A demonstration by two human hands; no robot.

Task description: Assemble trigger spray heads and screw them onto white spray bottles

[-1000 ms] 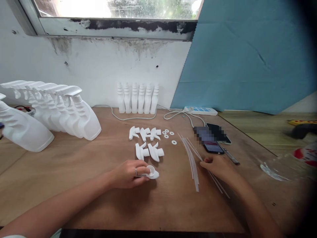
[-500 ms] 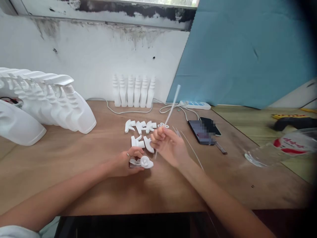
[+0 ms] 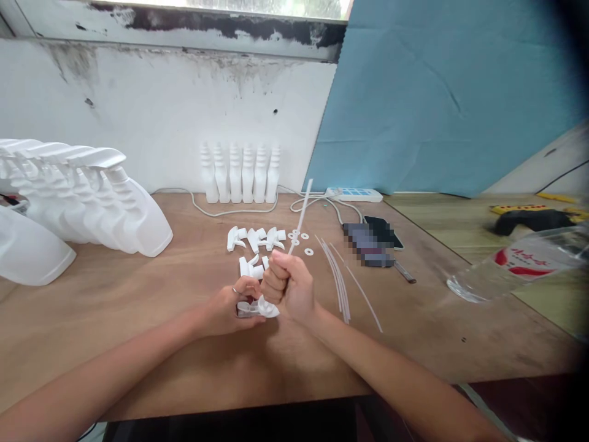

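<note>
Near the front middle of the table, my left hand point(image 3: 237, 304) is closed on a white trigger spray head point(image 3: 258, 308), which lies on its side between thumb and fingers. My right hand point(image 3: 289, 285) makes a fist around a thin white plastic tube point(image 3: 301, 212). The tube's long end sticks up from the fist; its lower end is hidden behind the fingers, close over the spray head, and I cannot tell whether they touch. Just beyond the hands are several loose spray heads point(image 3: 237, 238) and small white ring washers point(image 3: 308, 252). More thin tubes point(image 3: 338, 282) lie to the right.
White bottles point(image 3: 147, 224) stand in a row at the left, and smaller ones point(image 3: 235, 175) along the wall. On the right are phones point(image 3: 368, 242), a power strip point(image 3: 354, 194) with cables, and a clear plastic bottle point(image 3: 519, 267) lying tilted.
My right hand has come left and down with the tube, toward the spray head in my left hand. The spray head has turned slightly. The camera view has shifted a little.
</note>
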